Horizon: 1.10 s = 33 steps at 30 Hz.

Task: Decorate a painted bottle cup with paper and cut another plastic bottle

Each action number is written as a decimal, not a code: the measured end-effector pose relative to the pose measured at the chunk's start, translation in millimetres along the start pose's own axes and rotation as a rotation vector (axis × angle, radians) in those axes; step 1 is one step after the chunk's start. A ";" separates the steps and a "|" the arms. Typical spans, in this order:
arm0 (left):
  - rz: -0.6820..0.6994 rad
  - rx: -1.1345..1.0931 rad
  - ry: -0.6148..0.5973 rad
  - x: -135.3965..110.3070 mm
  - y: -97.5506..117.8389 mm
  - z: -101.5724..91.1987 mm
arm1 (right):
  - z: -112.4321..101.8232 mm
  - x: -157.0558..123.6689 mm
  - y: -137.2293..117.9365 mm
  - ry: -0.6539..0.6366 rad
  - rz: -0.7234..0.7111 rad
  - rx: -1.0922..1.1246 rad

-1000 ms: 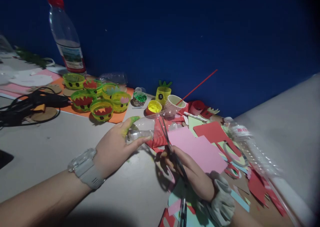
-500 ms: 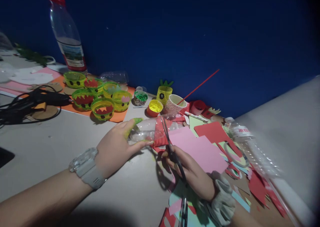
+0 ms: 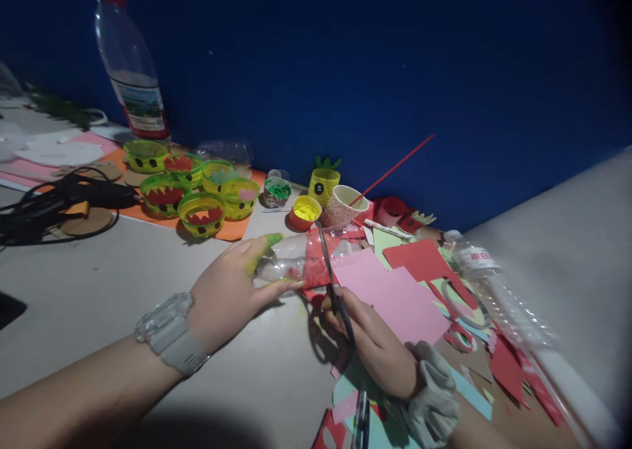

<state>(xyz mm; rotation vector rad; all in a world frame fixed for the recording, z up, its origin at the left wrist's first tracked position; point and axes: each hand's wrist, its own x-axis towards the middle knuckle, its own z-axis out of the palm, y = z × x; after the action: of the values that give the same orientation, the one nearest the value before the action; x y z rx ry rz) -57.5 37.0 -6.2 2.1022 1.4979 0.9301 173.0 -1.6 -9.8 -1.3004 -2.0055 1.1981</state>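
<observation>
My left hand [image 3: 232,284], its fingertips stained green and wearing a watch [image 3: 172,334], grips a clear plastic bottle [image 3: 284,264] with a red band, lying on its side. My right hand [image 3: 370,334] has its fingers through the handles of black scissors [image 3: 333,278]. The scissor blades lie across the bottle's red part and look closed together; whether they cut into the plastic I cannot tell. Pink paper [image 3: 385,291] lies just beyond my right hand. A patterned paper cup [image 3: 343,209] holding a red stick [image 3: 395,169] stands behind the bottle.
Several yellow-green cups with cut-out teeth [image 3: 202,218] sit on orange paper to the left. A tall red-capped bottle [image 3: 135,87] stands behind them, near black cables [image 3: 64,202]. Paper scraps, a tape roll [image 3: 467,304] and another clear bottle [image 3: 503,294] lie at right.
The scissor blades have come together over the bottle's red part, and my right hand has closed around the handles. My left hand and the bottle stay nearly in place.
</observation>
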 end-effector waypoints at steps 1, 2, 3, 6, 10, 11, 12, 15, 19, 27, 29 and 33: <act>-0.002 0.000 -0.005 0.1 0.1 0.1 | 0.3 -0.1 -1.0 0.004 -0.008 -0.021; -0.001 0.001 -0.006 0.2 0.2 0.2 | 0.6 -0.2 -1.9 0.004 -0.015 -0.039; 0.003 0.003 -0.007 0.4 0.2 0.4 | 0.9 -0.3 -2.6 0.002 -0.020 -0.053; 0.024 0.009 0.010 1.0 0.2 1.1 | 1.7 -0.9 -3.5 0.001 -0.036 -0.090; 0.050 0.015 0.034 0.7 0.1 1.2 | 2.3 -1.9 -2.8 0.039 -0.101 -0.138; 0.055 0.016 0.038 0.4 0.0 1.1 | 2.3 -2.0 -2.6 0.038 -0.114 -0.145; 0.057 0.017 0.041 0.1 0.0 1.0 | 2.1 -2.1 -2.5 0.032 -0.120 -0.151; 0.056 0.019 0.050 -0.9 -0.2 0.9 | 1.3 -2.3 -2.5 0.031 -0.120 -0.178; 0.062 0.020 0.058 -1.3 -0.9 1.3 | 0.1 -1.8 -2.5 0.019 -0.090 -0.200; 0.075 0.014 0.069 -0.3 -0.2 1.5 | 2.2 -1.8 -2.3 0.001 -0.034 -0.163; 0.073 0.009 0.069 -0.3 -0.5 1.6 | 2.2 -2.1 -2.8 0.003 -0.032 -0.168; 0.072 0.020 0.074 0.0 -1.4 2.1 | 1.8 -1.9 -3.7 0.009 -0.030 -0.181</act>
<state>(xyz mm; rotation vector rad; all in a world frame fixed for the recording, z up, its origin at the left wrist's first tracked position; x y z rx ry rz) -56.9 37.6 -8.6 2.1706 1.4821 1.0339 170.7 -4.6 -7.4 -1.3515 -2.1609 1.0140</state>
